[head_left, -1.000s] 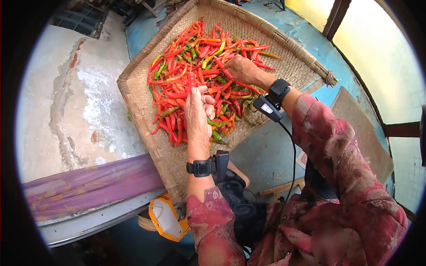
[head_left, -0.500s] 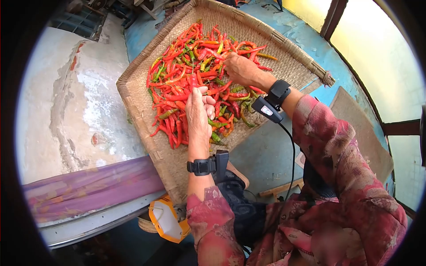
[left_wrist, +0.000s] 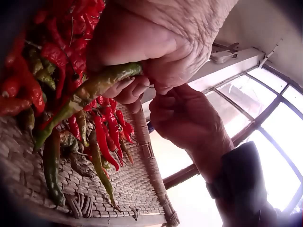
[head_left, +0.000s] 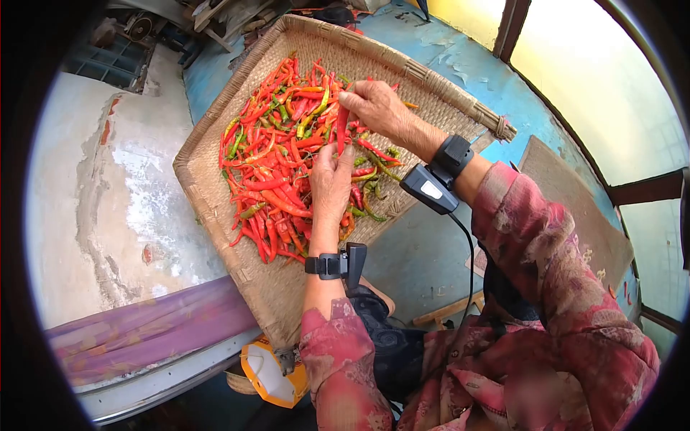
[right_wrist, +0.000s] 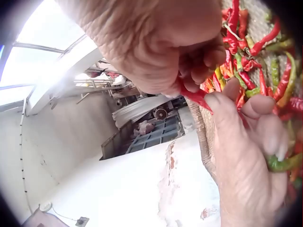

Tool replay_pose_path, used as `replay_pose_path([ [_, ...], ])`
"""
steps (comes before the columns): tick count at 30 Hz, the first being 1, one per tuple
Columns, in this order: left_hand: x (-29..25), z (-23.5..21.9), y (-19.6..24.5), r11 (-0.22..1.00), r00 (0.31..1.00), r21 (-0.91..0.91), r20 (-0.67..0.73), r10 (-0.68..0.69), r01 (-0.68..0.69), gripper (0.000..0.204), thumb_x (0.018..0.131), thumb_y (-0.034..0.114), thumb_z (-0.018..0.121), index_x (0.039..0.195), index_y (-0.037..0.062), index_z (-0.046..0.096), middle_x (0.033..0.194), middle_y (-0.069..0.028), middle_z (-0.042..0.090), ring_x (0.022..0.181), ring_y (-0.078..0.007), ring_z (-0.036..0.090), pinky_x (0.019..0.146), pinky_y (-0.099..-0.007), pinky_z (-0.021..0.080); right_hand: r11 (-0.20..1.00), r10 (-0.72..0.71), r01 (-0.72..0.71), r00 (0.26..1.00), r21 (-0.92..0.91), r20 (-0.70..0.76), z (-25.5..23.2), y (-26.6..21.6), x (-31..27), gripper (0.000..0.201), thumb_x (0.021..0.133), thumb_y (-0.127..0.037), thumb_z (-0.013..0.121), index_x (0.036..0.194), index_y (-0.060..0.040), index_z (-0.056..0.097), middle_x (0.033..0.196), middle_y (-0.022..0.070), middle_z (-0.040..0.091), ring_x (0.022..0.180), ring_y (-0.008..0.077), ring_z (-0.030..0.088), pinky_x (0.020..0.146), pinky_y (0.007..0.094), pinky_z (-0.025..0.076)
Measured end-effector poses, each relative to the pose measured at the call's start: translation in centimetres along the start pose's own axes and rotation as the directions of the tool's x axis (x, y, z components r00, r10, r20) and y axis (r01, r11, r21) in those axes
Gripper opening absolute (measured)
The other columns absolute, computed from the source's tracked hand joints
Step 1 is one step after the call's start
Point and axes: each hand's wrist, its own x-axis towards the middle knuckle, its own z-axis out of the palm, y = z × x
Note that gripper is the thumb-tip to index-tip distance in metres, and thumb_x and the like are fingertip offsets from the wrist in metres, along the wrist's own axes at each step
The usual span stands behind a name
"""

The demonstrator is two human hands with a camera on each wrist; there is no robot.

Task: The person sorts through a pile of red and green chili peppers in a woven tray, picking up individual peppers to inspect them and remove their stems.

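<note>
A red chili pepper (head_left: 342, 129) stands upright between the two hands, over the pile of chilies. My right hand (head_left: 384, 111) pinches its upper end between thumb and fingers. Below it, my left hand (head_left: 332, 188) has thumb and curled fingers around the lower end. In the right wrist view, the pepper's (right_wrist: 196, 98) narrow tip points at the left thumb. A green chili (left_wrist: 99, 85) runs in under the left hand's palm in the left wrist view. Red, green and yellowish chilies (head_left: 269, 179) lie heaped beneath both hands on a woven tray (head_left: 269, 287).
A worn wall (head_left: 136, 208) and a purple cloth (head_left: 158, 309) are at the left. Windows (head_left: 575, 93) and a flat brown mat (head_left: 568, 208) lie to the right. An orange-edged box (head_left: 269, 370) stands below the tray's near corner. A cable (head_left: 471, 273) hangs from the right wrist camera.
My right hand has risen from the pile and moved left to the red chili pepper at the left hand. The whole head view has shifted slightly, with the tray now lower and further left.
</note>
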Motion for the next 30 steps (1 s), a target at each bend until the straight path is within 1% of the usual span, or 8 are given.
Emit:
replay_pose_path([
  [3,1.7,-0.2,-1.4,0.981,0.965,0.192,-0.261,0.029,0.022,0.038,0.083,0.022,0.062,0.111,-0.0011,0.050,0.069,-0.0082,0.060,0.059,-0.0140,0.054,0.057,-0.0297,0.044,0.939,-0.132,0.061,0.973,-0.338,-0.191,-2.4,0.2,0.8,0.031,0.081,-0.026,0.056,0.081,0.0036,0.062,0.068,0.0244,0.060,0.069,0.0388,0.061,0.062,0.0456,0.048],
  [9,4.1,0.4,-2.7,0.911,0.966,0.403,-0.256,0.024,0.084,0.037,0.081,0.013,0.059,0.114,-0.0012,0.051,0.069,-0.0112,0.061,0.065,-0.0203,0.060,0.066,-0.0346,0.046,0.942,-0.189,0.148,0.975,-0.301,-0.114,-2.9,2.7,-0.1,0.036,0.075,-0.019,0.059,0.101,0.0050,0.056,0.082,0.0263,0.061,0.084,0.0404,0.060,0.076,0.0462,0.047],
  [11,5.1,0.6,-4.1,0.913,0.966,0.399,-0.256,0.018,0.089,0.034,0.081,0.012,0.058,0.112,-0.0014,0.053,0.069,-0.0113,0.061,0.065,-0.0206,0.060,0.066,-0.0349,0.046,0.916,-0.236,0.191,0.968,-0.352,-0.088,-2.9,2.8,0.1,0.049,0.078,-0.015,0.062,0.120,0.0029,0.045,0.072,0.0169,0.063,0.069,0.0296,0.063,0.064,0.0378,0.049],
  [15,5.0,0.8,-3.2,0.957,0.944,0.291,-0.313,0.106,-0.012,0.020,0.087,0.012,0.052,0.098,-0.0028,0.059,0.073,-0.0097,0.062,0.064,-0.0170,0.058,0.064,-0.0311,0.046,0.929,-0.220,0.195,0.974,-0.314,-0.046,-3.1,1.8,-0.2,0.037,0.078,-0.013,0.061,0.111,0.0015,0.052,0.072,0.0144,0.063,0.065,0.0269,0.063,0.062,0.0367,0.049],
  [17,4.6,0.9,-1.4,0.992,0.960,-0.022,-0.258,0.112,-0.121,0.018,0.089,0.012,0.050,0.095,-0.0022,0.059,0.080,-0.0073,0.063,0.066,-0.0148,0.057,0.066,-0.0290,0.046,0.942,-0.179,0.205,0.977,-0.266,0.118,-3.0,1.3,-0.5,0.036,0.077,-0.011,0.060,0.111,-0.0009,0.054,0.070,0.0131,0.062,0.065,0.0278,0.062,0.062,0.0379,0.049],
  [22,2.1,0.0,2.7,0.930,0.997,-0.364,-0.047,-0.065,0.043,0.011,0.086,0.011,0.053,0.091,0.0026,0.057,0.073,-0.0020,0.057,0.044,-0.0019,0.035,0.038,-0.0171,0.028,0.919,-0.303,0.345,0.928,-0.192,0.218,-0.3,1.4,-1.5,0.044,0.074,-0.016,0.070,0.115,-0.0062,0.054,0.077,0.0129,0.061,0.073,0.0214,0.061,0.066,0.0344,0.048],
  [25,1.4,-1.4,2.5,0.790,0.996,-0.610,-0.016,-0.087,0.059,0.008,0.085,0.010,0.052,0.087,0.0030,0.055,0.071,-0.0022,0.055,0.043,-0.0027,0.036,0.037,-0.0172,0.029,0.912,-0.325,0.391,0.873,-0.124,0.363,-0.3,1.1,-1.3,0.044,0.074,-0.015,0.070,0.115,-0.0064,0.054,0.077,0.0124,0.062,0.073,0.0220,0.061,0.067,0.0353,0.048],
  [30,1.0,-2.6,2.8,0.784,0.988,-0.612,0.154,-0.011,0.104,0.010,0.087,0.012,0.051,0.089,0.0039,0.054,0.070,-0.0033,0.054,0.043,-0.0033,0.036,0.038,-0.0174,0.029,0.927,-0.252,0.343,0.869,-0.151,0.427,0.1,0.6,-2.2,0.020,0.076,-0.013,0.064,0.093,-0.0018,0.060,0.072,0.0137,0.062,0.069,0.0252,0.063,0.064,0.0360,0.048],
])
